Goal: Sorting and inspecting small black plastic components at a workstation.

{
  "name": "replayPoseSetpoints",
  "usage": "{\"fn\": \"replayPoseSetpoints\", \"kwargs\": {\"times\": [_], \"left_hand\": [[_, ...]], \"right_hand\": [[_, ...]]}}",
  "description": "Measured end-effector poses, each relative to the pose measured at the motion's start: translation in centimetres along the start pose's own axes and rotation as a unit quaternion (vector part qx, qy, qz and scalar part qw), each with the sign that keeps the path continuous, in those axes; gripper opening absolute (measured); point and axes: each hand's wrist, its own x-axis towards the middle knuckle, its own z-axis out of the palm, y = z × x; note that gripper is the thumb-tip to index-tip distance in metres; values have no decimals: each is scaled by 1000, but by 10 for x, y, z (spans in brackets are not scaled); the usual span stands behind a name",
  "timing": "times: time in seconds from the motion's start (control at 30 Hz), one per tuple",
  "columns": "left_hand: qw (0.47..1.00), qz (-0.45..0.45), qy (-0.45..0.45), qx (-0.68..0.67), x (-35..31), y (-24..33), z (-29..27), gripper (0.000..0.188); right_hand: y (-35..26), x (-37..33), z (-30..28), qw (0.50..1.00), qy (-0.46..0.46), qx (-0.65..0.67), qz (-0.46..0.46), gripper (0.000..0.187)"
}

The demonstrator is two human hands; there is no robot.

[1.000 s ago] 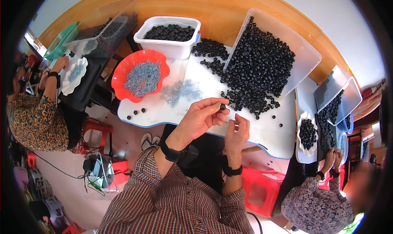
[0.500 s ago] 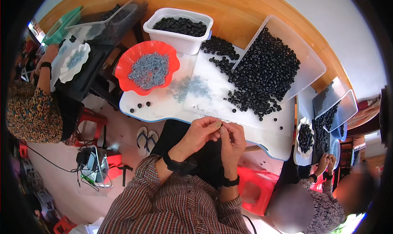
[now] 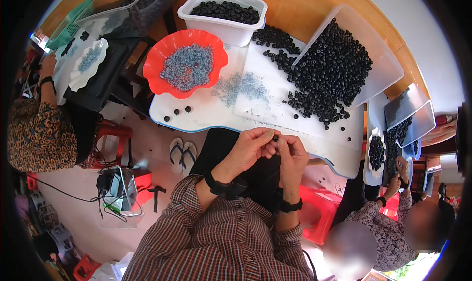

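My left hand (image 3: 254, 147) and my right hand (image 3: 293, 155) meet just in front of the table's near edge. Both are closed, thumbs and fingertips pinched round a small black round piece (image 3: 275, 138), mostly covered by the fingers. Beyond them, many black round pieces with holes (image 3: 339, 60) spill from a clear tipped bin (image 3: 386, 67) onto the white table (image 3: 196, 115). A red scalloped dish (image 3: 156, 67) holds tiny clear bluish parts (image 3: 188, 67). More of these bluish parts (image 3: 243, 88) lie scattered on the tabletop.
A white tub (image 3: 219, 31) full of black pieces stands at the back. Several single black pieces (image 3: 177, 111) sit near the table's left edge. Co-workers sit left (image 3: 44, 138) and right (image 3: 388, 241). A red stool (image 3: 314, 212) stands at my right, slippers (image 3: 183, 155) on the floor.
The whole view has shifted, so the table sits higher in it. My hands stay pinched together, and the black piece now shows more between them. The right co-worker's hands have moved apart.
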Motion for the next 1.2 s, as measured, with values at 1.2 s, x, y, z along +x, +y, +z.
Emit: {"fn": "replayPoseSetpoints", "kwargs": {"times": [1.2], "left_hand": [[999,21,36,-5,2,7,-20,26]], "right_hand": [[35,55,18,911,69,-353,-201,10]]}}
